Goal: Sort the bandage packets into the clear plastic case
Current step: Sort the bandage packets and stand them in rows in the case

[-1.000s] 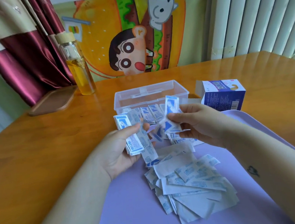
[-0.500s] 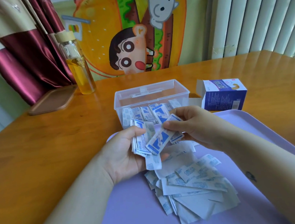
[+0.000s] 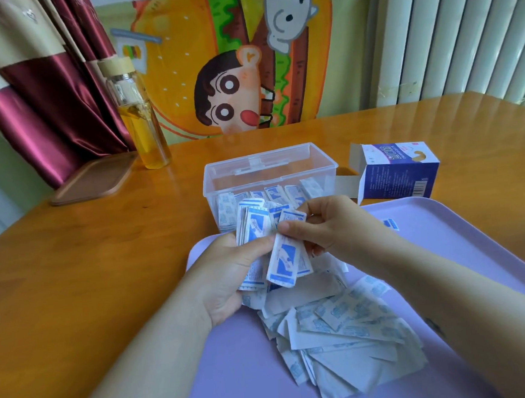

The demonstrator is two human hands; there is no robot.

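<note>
White-and-blue paper bandage packets [image 3: 343, 321]: my left grip [image 3: 226, 270] clasps a stack [image 3: 254, 227], right grip [image 3: 329, 225] pinches one packet [image 3: 286, 261] against it. Likely the gathering step; next, drop the stack into the clear rectangular plastic case [image 3: 271, 166].

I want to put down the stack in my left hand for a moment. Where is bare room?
Bare: the right of the tray, between the packet pile and its rim; the table left of the case, up to the brown board. Crowded: the tray middle under the left hand and right hand, and the gap between case and box.
</note>
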